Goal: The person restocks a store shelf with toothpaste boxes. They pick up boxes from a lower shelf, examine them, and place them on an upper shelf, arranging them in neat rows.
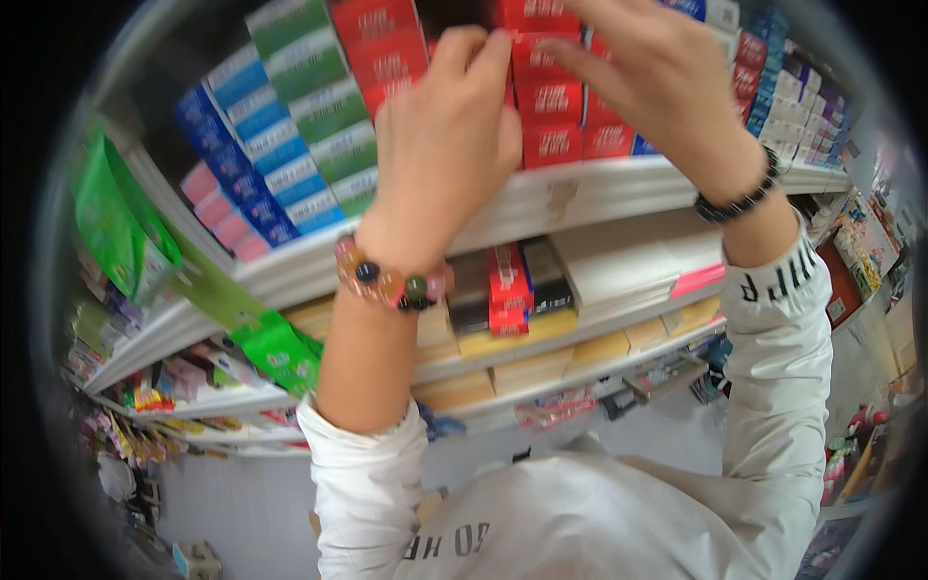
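My left hand [449, 138] reaches up to a shelf of small stacked cartons, back of the hand towards me and fingers bent. It covers part of the red cartons [551, 101], and whether it grips one is hidden. My right hand [652, 80] is beside it at the top edge of the view, thumb apart from the fingers, in front of the red cartons. Its upper fingers are partly cut off, so its hold cannot be made out. A dark gap [457, 14] shows between the red stacks, above my left hand.
Left of the red stacks stand green cartons [304, 65], blue-and-white cartons [268, 145] and pink ones [217, 210]. The white shelf edge [522, 203] runs below. A red carton [509, 283] lies on the lower shelf. Green packets [279, 351] hang at left.
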`<action>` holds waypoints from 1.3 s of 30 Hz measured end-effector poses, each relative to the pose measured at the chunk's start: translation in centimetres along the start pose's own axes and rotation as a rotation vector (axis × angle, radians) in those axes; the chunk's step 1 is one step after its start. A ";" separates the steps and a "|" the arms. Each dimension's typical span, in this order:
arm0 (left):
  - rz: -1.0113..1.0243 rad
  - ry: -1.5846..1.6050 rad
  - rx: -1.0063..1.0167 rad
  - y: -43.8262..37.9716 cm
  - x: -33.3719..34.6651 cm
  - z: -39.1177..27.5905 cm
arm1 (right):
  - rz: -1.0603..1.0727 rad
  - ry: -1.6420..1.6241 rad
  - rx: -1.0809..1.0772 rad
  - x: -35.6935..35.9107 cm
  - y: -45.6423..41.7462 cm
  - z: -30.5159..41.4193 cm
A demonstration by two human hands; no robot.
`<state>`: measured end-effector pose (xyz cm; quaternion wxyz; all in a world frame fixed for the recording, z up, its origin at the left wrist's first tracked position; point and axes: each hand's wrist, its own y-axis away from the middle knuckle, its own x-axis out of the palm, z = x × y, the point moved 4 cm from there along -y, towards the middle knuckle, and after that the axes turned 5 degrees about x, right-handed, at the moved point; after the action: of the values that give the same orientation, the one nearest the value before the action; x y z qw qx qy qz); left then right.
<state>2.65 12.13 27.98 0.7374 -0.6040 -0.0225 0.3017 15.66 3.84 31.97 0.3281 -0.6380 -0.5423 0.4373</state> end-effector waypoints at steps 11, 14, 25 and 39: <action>-0.008 0.018 0.020 -0.4 -0.9 -1.0 | 0.744 -0.431 0.108 5.5 22.0 12.8; -0.038 0.021 0.031 0.0 -0.3 -0.6 | 0.579 -0.478 0.194 7.3 23.2 12.8; 0.009 0.010 0.011 0.0 -0.5 -0.8 | 0.550 -0.567 0.298 7.7 22.8 13.0; 0.010 0.018 -0.001 -0.1 -0.9 -1.0 | 0.236 -0.704 0.286 0.5 16.9 10.7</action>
<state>2.43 10.81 28.11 0.7358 -0.6070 -0.0128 0.2999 12.79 0.38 12.47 0.1551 -0.4550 -0.4783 0.7349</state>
